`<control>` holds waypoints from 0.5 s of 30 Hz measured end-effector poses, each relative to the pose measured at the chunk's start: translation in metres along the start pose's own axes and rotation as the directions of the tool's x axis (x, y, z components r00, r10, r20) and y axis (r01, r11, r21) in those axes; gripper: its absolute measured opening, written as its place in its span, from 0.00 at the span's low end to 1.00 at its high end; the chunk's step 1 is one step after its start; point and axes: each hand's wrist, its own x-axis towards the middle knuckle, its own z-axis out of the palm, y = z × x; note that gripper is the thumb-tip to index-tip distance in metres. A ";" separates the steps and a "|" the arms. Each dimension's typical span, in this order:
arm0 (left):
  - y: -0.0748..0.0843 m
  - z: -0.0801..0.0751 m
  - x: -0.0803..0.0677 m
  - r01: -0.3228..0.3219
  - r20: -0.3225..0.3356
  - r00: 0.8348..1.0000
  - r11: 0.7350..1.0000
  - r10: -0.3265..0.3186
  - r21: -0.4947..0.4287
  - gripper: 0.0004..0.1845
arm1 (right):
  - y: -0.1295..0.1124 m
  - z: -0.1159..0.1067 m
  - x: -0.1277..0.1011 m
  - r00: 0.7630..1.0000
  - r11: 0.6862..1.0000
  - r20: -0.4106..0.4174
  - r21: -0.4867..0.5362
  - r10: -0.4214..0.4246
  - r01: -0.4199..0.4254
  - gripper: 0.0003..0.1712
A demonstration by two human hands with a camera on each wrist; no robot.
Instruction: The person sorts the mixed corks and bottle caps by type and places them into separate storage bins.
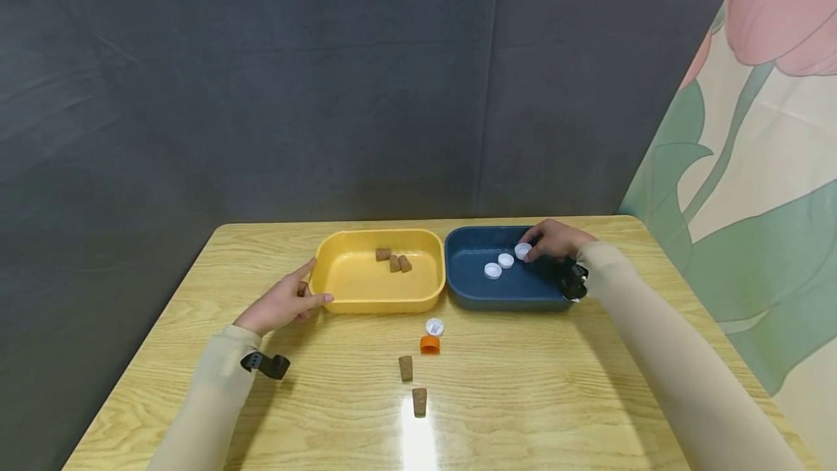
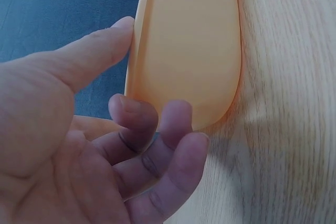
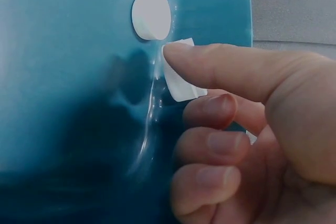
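Note:
My left hand (image 1: 285, 302) rests at the left end of the yellow tray (image 1: 375, 307). Its thumb touches the front rim and its index finger reaches along the end; the other fingers curl loosely in the left wrist view, holding nothing. Three brown corks (image 1: 394, 263) lie inside that tray. Over the navy blue tray (image 1: 503, 304), my right hand (image 1: 556, 240) pinches a white bottle cap (image 3: 181, 80) between thumb and index finger, tilted close to the tray's floor. Two more white caps (image 1: 500, 265) lie beside it in the tray.
On the wooden table (image 1: 523, 398), in front of the trays, lie a white cap (image 1: 434, 327), an orange cap (image 1: 429, 345) and two corks (image 1: 405, 368). The trays stand side by side near the back edge. A dark cloth (image 1: 353, 93) hangs behind, and a flowered panel (image 1: 771, 187) stands at the right.

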 end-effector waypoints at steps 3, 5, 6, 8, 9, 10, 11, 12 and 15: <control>0.000 0.000 0.000 -0.007 -0.006 1.000 1.000 0.007 0.012 0.54 | 0.000 0.000 0.000 1.000 1.000 0.002 -0.005 0.003 -0.003 0.22; 0.001 0.000 0.000 -0.017 -0.014 1.000 0.999 0.017 0.034 0.54 | 0.001 0.001 0.000 1.000 1.000 0.008 -0.007 0.002 -0.002 0.22; 0.001 0.000 0.000 -0.021 -0.017 1.000 0.999 0.022 0.045 0.54 | 0.001 0.001 0.000 1.000 1.000 0.011 -0.008 0.001 -0.001 0.23; 0.001 -0.001 0.001 -0.030 -0.023 0.999 0.998 0.031 0.062 0.54 | 0.001 0.001 0.000 1.000 1.000 0.013 -0.010 0.001 -0.001 0.23; 0.001 -0.001 0.001 -0.034 -0.024 0.999 0.997 0.035 0.069 0.54 | 0.001 0.001 0.000 1.000 1.000 0.015 -0.009 0.003 -0.003 0.24; 0.001 -0.002 0.001 -0.035 -0.023 0.999 0.997 0.037 0.070 0.54 | 0.001 0.001 0.000 1.000 1.000 0.014 -0.008 0.005 -0.004 0.24; 0.001 -0.002 0.001 -0.035 -0.022 0.999 0.997 0.037 0.068 0.54 | 0.001 0.002 0.000 1.000 1.000 0.013 -0.006 0.004 -0.004 0.24; 0.001 -0.003 0.001 -0.036 -0.020 0.999 0.997 0.037 0.065 0.54 | 0.001 0.002 0.001 1.000 1.000 0.012 0.000 0.004 -0.004 0.25; 0.001 -0.002 0.001 -0.034 -0.027 0.999 0.997 0.036 0.069 0.52 | 0.001 0.001 0.000 1.000 1.000 0.008 0.021 -0.007 0.007 0.25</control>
